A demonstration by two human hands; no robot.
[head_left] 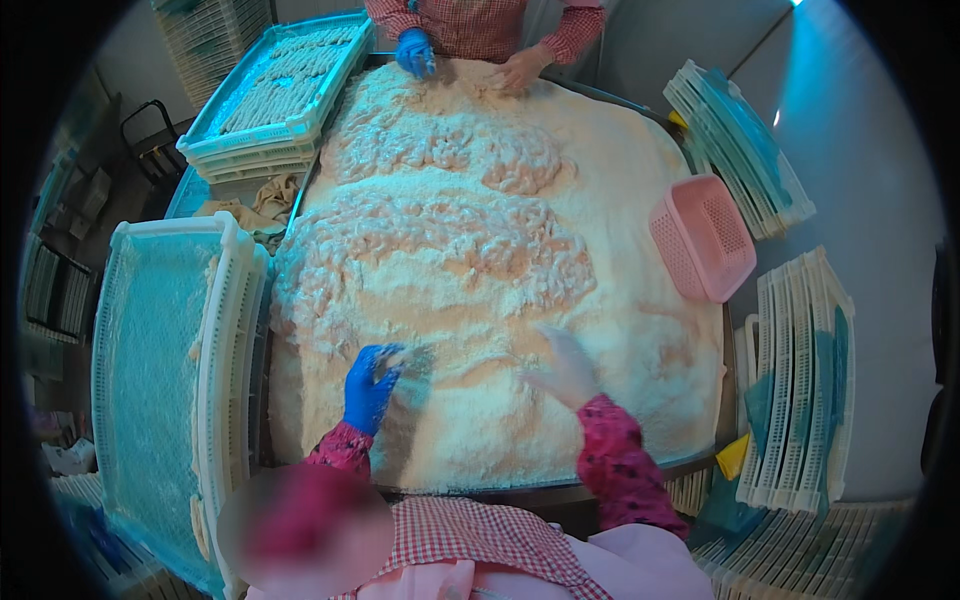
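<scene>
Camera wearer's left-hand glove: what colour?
Blue. The left glove shows best in the head view, the only one here.

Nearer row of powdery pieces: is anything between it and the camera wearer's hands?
Nothing visible blocks the left hand or right hand from the nearer row; only loose powder lies between.

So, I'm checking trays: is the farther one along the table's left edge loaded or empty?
Loaded: the tray holds rows of pale pieces.
</scene>
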